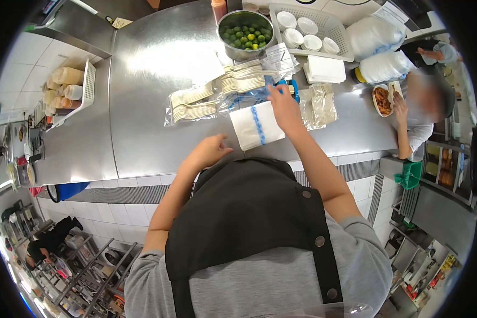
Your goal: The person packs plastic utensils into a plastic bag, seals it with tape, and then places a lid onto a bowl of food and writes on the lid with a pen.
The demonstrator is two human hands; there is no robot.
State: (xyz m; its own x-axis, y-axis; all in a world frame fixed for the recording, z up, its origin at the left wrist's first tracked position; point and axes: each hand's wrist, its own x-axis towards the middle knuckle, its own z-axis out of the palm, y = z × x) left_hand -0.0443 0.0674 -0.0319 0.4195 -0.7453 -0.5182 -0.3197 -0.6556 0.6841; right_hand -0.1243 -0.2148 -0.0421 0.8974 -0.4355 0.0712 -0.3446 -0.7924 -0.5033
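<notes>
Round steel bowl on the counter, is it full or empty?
Full: small green limes fill the round steel bowl almost to its rim.

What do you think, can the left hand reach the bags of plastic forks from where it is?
Probably yes. The left hand holds nothing and sits above the near edge of the steel counter. The bags of plastic forks lie just beyond it across bare steel, with nothing standing between.

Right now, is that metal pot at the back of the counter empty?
No, the metal pot is filled with small round limes, mostly green with a few yellowish ones.
</notes>
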